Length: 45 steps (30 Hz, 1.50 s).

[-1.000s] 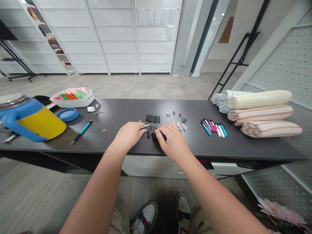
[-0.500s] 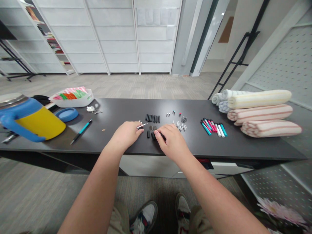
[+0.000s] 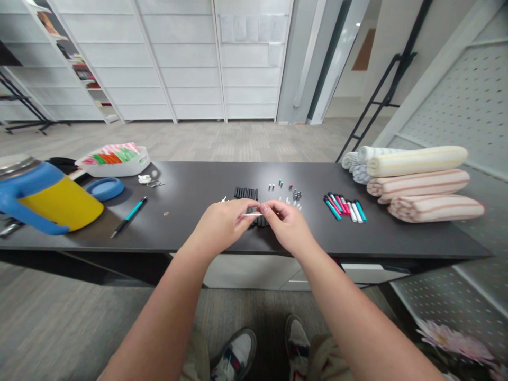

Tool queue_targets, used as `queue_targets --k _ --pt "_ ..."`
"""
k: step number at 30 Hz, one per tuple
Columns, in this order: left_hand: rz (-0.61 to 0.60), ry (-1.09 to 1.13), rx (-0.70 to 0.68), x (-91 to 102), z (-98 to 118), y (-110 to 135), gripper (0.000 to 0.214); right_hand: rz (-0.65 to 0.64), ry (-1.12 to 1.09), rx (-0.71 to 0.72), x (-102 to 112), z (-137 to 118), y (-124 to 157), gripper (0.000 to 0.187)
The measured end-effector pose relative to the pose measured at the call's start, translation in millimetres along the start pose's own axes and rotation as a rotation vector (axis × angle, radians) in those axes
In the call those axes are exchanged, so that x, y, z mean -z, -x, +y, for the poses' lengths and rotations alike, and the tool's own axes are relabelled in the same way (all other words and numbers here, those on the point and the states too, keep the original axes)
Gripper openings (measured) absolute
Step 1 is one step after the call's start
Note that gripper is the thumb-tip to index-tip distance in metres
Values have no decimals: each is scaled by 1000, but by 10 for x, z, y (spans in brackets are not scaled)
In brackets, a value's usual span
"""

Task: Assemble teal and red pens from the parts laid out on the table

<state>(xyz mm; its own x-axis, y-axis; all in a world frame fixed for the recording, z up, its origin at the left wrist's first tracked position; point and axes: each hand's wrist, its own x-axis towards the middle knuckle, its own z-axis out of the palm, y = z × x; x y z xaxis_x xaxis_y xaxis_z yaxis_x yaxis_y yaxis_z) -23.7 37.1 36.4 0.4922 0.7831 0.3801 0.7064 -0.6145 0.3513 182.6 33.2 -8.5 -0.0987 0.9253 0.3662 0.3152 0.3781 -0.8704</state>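
Raised off the table (image 3: 190, 185) and brought together since the earlier frames: left hand (image 3: 220, 225) and right hand (image 3: 286, 226), formerly flat on the loose black pieces, now fingertip to fingertip just nearer than the row of black barrels (image 3: 246, 192).

Item 1, left hand: thumb and forefinger closed to a tight pinch on the left end of a thin white rod (image 3: 251, 214); remaining fingers curled under.

Item 2, right hand: thumb and forefinger pinched on the rod's right end; other fingers loosely bent.

Item 3, thin white rod: held level between the two hands, above the table, on the near side of the row of black barrels. Ends covered by fingertips; too slim to make out any detail.

Item 4, loose black pieces (image 3: 261, 221): below the rod, nearer than the row, partly hidden by the right hand; count not readable.

Item 5, small caps and tips (image 3: 280, 184): just right of the row; too small to tell apart.

Item 6, finished pens (image 3: 344, 206): well right of the row, side by side.

Item 7, teal pen (image 3: 129, 216): well left of the row, lying alone.

Item 8, yellow and blue jug (image 3: 51, 198): far left of the row, cut off by the frame edge.

Item 9, rolled towels (image 3: 420, 182): far right of the row, stacked.
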Motion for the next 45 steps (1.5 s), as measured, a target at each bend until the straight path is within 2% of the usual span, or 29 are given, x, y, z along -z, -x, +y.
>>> queue_targets --k 3,6,8,11,13,16,20,28,33,40,45 --pt "31 -4 -70 -43 78 13 25 -70 -203 -31 24 -2 -13 37" --pt "73 23 -76 -75 91 28 23 -102 -355 -80 38 -24 -17 37" --pt "88 83 -32 -101 87 33 23 -76 -412 -113 43 -26 -17 35" --pt "90 236 61 -160 96 38 38 32 -453 -120 39 -9 -14 33" --pt "83 314 103 -208 112 45 40 89 -466 -120 31 1 -10 32" --pt "60 377 132 -267 131 60 27 142 -486 -129 19 11 -3 31" --pt "0 428 125 -293 129 60 37 212 -509 -91 13 41 1 32" --pt "13 229 46 -347 162 22 32 323 -497 -54 6 48 15 29" --pt "24 202 31 -366 181 28 28 331 -503 -42 0 37 21 28" --pt "9 194 28 -367 200 25 27 278 -439 -49 9 32 35 29" --pt "24 207 24 -373 191 30 26 320 -436 -38 10 30 34 29"
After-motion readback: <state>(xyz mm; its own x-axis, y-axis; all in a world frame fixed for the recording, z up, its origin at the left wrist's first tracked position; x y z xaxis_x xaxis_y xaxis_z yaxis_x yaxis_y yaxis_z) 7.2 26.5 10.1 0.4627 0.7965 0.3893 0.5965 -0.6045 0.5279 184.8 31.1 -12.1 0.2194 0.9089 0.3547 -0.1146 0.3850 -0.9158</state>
